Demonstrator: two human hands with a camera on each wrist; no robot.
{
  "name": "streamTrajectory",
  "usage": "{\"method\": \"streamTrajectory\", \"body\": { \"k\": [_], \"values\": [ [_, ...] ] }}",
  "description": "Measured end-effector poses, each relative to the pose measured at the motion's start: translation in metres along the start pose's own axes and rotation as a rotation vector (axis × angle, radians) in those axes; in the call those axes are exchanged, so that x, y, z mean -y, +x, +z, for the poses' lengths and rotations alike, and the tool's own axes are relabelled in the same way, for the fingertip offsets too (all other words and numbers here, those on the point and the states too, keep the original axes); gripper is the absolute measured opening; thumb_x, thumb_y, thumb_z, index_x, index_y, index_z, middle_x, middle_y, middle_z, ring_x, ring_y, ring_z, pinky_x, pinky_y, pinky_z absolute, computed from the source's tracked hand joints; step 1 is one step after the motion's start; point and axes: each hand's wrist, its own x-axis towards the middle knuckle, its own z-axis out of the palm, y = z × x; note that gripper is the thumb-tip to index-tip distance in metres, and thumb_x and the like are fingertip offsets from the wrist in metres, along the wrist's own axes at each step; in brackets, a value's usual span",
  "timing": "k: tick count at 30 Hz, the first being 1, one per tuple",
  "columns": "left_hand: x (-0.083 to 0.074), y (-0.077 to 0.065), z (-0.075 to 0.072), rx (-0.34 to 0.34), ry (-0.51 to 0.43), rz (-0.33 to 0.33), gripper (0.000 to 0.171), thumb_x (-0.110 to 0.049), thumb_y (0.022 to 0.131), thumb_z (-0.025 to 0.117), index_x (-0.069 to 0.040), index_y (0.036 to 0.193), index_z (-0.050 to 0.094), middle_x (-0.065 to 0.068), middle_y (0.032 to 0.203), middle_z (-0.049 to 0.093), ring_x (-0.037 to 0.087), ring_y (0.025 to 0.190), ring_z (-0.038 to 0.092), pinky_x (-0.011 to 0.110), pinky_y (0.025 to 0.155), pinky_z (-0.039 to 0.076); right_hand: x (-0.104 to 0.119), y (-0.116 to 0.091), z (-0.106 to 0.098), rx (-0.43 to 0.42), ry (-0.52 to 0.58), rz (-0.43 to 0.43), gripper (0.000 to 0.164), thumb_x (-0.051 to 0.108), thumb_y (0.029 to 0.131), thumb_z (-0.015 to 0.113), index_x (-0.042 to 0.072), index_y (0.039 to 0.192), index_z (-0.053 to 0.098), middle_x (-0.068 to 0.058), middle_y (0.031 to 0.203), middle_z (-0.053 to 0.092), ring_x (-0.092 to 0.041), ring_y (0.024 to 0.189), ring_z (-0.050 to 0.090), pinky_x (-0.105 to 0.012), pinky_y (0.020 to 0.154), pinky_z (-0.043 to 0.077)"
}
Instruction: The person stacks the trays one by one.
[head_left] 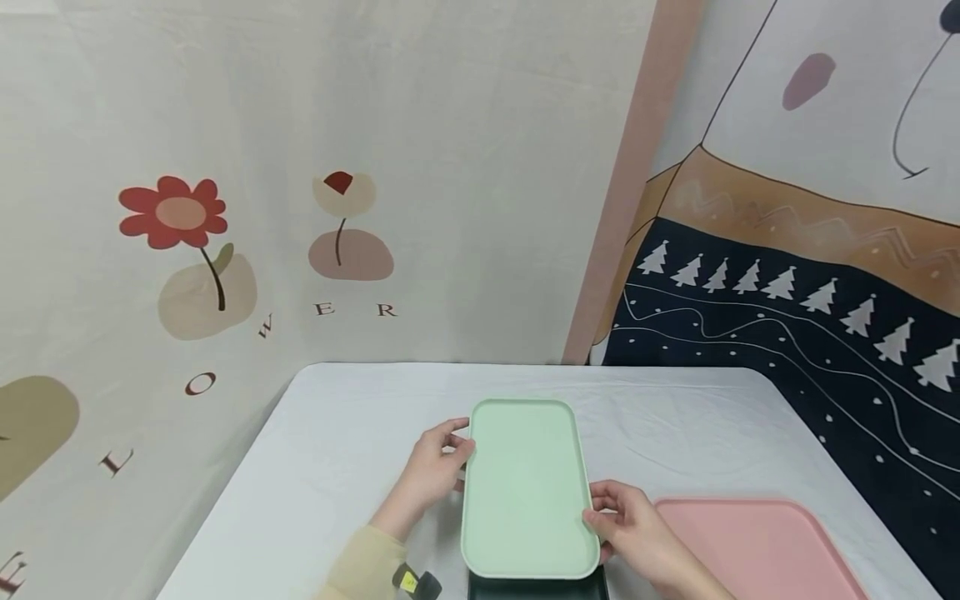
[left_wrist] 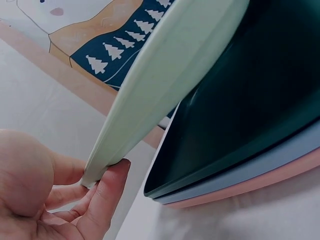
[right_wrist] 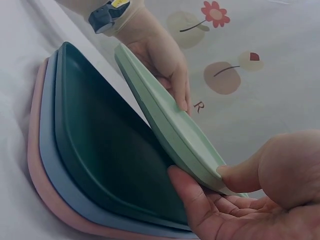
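Both hands hold a light green rectangular tray with rounded corners, one at each long side, thumbs on the rim and fingers beneath. My left hand pinches the tray's left edge; my right hand grips its right edge near the front corner. Tilted in the wrist views, the tray is raised above a dark green tray. That dark green one tops a stack, with a blue tray and a pink tray under it. In the head view only a front strip of the stack shows.
A separate, wider pink tray lies on the white-covered table to the right, partly behind the right forearm. Printed hangings with flowers and trees stand behind the table. A dark band with a device is on the left wrist.
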Motion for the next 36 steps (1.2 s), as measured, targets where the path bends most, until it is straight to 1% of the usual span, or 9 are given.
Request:
{"method": "streamTrajectory", "body": {
  "k": [5,8,14,18,24,26,29,33,36],
  "values": [
    [0.002,-0.001,0.004,0.013,-0.002,-0.002,0.048,-0.012,0.108,0.059,0.005,0.151,0.05,0.017,0.107,0.063,0.023,0.08,0.072,0.038,0.062,0.065,-0.003,-0.004,-0.003,0.003,0.003,0.006,0.041,0.005,0.105,0.063,-0.02,0.134,0.05,-0.017,0.107,0.064,-0.026,0.084,0.07,-0.032,0.06,0.061],
    [0.002,-0.001,0.006,0.017,-0.002,-0.005,0.048,-0.012,0.107,0.06,0.006,0.151,0.05,0.017,0.107,0.063,0.023,0.079,0.072,0.038,0.062,0.064,-0.004,-0.007,-0.004,0.011,0.004,0.023,0.042,0.005,0.105,0.064,-0.021,0.134,0.049,-0.018,0.108,0.064,-0.027,0.085,0.07,-0.033,0.061,0.061],
    [0.004,-0.003,0.009,0.029,0.025,-0.011,0.048,-0.011,0.107,0.059,0.007,0.15,0.05,0.016,0.107,0.062,0.021,0.077,0.072,0.037,0.061,0.064,-0.005,-0.01,-0.004,0.021,-0.013,0.052,0.04,0.005,0.103,0.065,-0.021,0.131,0.051,-0.017,0.106,0.065,-0.028,0.083,0.071,-0.034,0.06,0.062],
    [0.004,-0.005,0.01,0.033,0.051,-0.003,0.047,-0.01,0.107,0.058,0.009,0.149,0.05,0.016,0.104,0.063,0.021,0.074,0.071,0.037,0.059,0.064,-0.007,-0.012,-0.004,0.021,-0.019,0.065,0.039,0.003,0.102,0.065,-0.021,0.13,0.051,-0.016,0.104,0.064,-0.027,0.08,0.071,-0.035,0.06,0.063],
    [0.003,-0.008,0.012,0.046,0.068,-0.005,0.047,-0.008,0.106,0.058,0.012,0.148,0.049,0.015,0.103,0.063,0.02,0.071,0.072,0.042,0.06,0.064,-0.01,-0.015,-0.006,0.033,-0.049,0.054,0.035,0.002,0.101,0.066,-0.021,0.126,0.055,-0.015,0.099,0.064,-0.026,0.076,0.07,-0.036,0.059,0.063],
    [0.002,-0.009,0.013,0.048,0.079,-0.003,0.048,-0.008,0.106,0.059,0.012,0.148,0.049,0.015,0.103,0.063,0.02,0.071,0.071,0.043,0.06,0.064,-0.009,-0.015,-0.007,0.033,-0.059,0.059,0.035,0.003,0.101,0.067,-0.02,0.125,0.056,-0.014,0.098,0.064,-0.026,0.076,0.07,-0.037,0.06,0.063],
    [0.002,-0.011,0.014,0.049,0.108,-0.004,0.048,-0.009,0.106,0.06,0.012,0.149,0.049,0.014,0.104,0.063,0.019,0.073,0.07,0.041,0.059,0.063,-0.007,-0.017,-0.007,0.036,-0.073,0.07,0.035,0.005,0.1,0.069,-0.019,0.123,0.058,-0.014,0.096,0.064,-0.027,0.078,0.071,-0.039,0.062,0.064],
    [0.001,-0.013,0.016,0.048,0.14,-0.007,0.049,-0.01,0.106,0.061,0.011,0.149,0.049,0.013,0.103,0.062,0.019,0.076,0.069,0.038,0.058,0.062,-0.006,-0.02,-0.009,0.045,-0.078,0.07,0.035,0.005,0.099,0.071,-0.019,0.122,0.059,-0.014,0.096,0.066,-0.029,0.081,0.072,-0.042,0.065,0.065],
    [0.002,-0.014,0.017,0.053,0.148,-0.016,0.05,-0.01,0.106,0.061,0.011,0.149,0.049,0.013,0.104,0.062,0.019,0.077,0.069,0.038,0.059,0.063,-0.007,-0.021,-0.01,0.04,-0.089,0.061,0.036,0.005,0.098,0.072,-0.019,0.122,0.059,-0.014,0.096,0.066,-0.03,0.082,0.073,-0.043,0.066,0.065]
  ]
}}
